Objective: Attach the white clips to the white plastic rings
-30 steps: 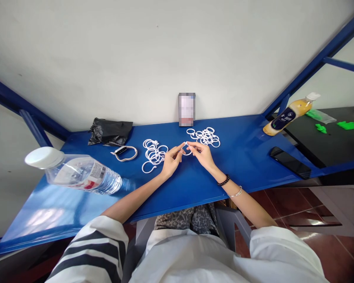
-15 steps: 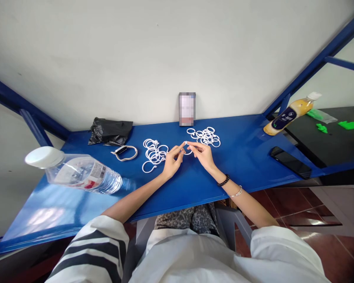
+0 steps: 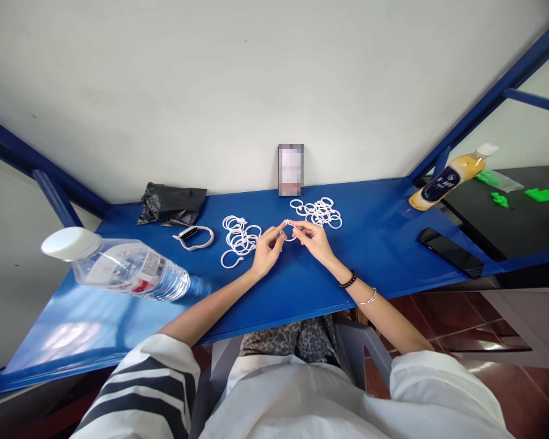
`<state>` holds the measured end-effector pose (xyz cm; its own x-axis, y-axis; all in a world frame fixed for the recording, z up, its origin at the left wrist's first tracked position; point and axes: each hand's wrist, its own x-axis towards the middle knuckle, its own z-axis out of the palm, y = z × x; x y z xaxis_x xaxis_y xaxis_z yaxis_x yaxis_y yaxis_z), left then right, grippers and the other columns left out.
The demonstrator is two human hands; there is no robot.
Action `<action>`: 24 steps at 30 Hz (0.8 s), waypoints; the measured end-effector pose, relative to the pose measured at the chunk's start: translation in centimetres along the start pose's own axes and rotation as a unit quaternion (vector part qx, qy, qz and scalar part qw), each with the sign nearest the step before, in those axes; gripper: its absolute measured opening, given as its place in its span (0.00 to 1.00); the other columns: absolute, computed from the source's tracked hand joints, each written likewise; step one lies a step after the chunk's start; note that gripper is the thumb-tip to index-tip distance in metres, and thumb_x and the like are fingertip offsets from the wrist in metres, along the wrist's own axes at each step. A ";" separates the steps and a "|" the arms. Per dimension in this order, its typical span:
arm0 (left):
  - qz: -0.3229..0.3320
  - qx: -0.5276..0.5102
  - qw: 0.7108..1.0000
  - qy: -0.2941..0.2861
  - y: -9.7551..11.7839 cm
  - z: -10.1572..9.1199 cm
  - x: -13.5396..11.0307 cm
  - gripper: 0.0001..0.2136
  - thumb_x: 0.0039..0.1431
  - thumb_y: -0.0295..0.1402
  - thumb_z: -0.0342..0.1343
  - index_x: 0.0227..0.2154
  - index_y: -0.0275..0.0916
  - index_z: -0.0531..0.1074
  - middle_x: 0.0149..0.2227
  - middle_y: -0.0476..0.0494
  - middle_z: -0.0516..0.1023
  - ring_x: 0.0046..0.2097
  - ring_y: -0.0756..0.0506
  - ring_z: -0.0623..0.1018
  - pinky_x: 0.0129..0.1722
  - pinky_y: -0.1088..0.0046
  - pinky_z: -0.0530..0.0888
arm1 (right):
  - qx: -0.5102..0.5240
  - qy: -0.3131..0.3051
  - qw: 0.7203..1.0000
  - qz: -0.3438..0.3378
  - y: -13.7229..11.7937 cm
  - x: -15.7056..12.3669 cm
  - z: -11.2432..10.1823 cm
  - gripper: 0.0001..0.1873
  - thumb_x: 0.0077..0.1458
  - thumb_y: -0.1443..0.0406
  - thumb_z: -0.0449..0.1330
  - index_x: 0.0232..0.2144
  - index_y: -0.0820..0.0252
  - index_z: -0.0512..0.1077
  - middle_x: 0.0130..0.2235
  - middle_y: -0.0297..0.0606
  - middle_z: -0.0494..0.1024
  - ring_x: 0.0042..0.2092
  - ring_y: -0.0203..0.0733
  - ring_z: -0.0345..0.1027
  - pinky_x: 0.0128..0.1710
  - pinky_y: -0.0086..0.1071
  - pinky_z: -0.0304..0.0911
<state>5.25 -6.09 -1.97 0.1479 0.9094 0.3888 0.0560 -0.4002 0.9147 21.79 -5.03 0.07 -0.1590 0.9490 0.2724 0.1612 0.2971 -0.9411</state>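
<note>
Fingers of the left hand (image 3: pixel 266 253) and the right hand (image 3: pixel 317 242), as the head view showed, were drawn close together, each pinching with thumb and forefinger at one white ring (image 3: pixel 291 239). The ring was at the middle of the blue table (image 3: pixel 370 262), its lower curve showing between the hands; whether its ends were joined was too small to tell.

The likeliest trouble was a slip: the ring was thin and mostly covered by fingertips, so uneven pressure could have sprung it loose. A sideways swing of the left hand could have stirred the left pile of rings (image 3: pixel 241 238), which lay just beside its knuckles, perhaps touching. The right pile of rings (image 3: pixel 321 213) sat just beyond the right hand, so a forward push there could have scattered it.

At the far edge the wall (image 3: pixel 348 122) limited reach, with an upright phone (image 3: pixel 291 171) set against it. Both forearms crossed the front edge, where a dropped ring could have rolled off. More room lay to the right, toward the flat phone (image 3: pixel 451 251), than to the left, where the water bottle (image 3: pixel 132 271) stood near the left forearm.
</note>
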 end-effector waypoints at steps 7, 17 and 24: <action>-0.001 -0.001 1.000 0.003 0.0 0.0 0.0 0.17 0.64 0.41 0.52 0.52 0.41 0.73 0.34 0.46 0.73 0.25 0.54 0.68 0.25 0.78 0.68 | 0.003 -0.006 1.000 -0.008 0.1 0.0 0.0 0.18 0.57 0.54 0.58 0.44 0.57 0.78 0.28 0.35 0.75 0.24 0.33 0.61 0.26 0.30 0.61; -0.015 0.030 0.998 0.051 0.2 0.2 0.1 0.15 0.61 0.42 0.56 0.43 0.38 0.76 0.46 0.38 0.75 0.44 0.45 0.76 0.32 0.75 0.74 | -0.158 0.021 0.979 -0.127 -1.1 -0.2 0.2 0.15 0.63 0.60 0.53 0.44 0.53 0.78 0.38 0.39 0.78 0.32 0.38 0.68 0.34 0.33 0.65; -0.066 -0.006 0.995 0.075 -0.3 0.3 0.2 0.15 0.58 0.44 0.58 0.38 0.37 0.73 0.38 0.42 0.76 0.39 0.47 0.76 0.30 0.76 0.72 | -0.227 -0.003 0.960 -0.162 -0.7 -0.4 0.4 0.13 0.64 0.61 0.52 0.42 0.53 0.77 0.35 0.39 0.78 0.33 0.41 0.68 0.39 0.36 0.65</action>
<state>5.57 -5.80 -2.16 -0.0098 0.9612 0.2757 0.0525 -0.2748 0.9601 21.38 -5.63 0.52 -0.2774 0.7984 0.5344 0.5099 0.5937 -0.6225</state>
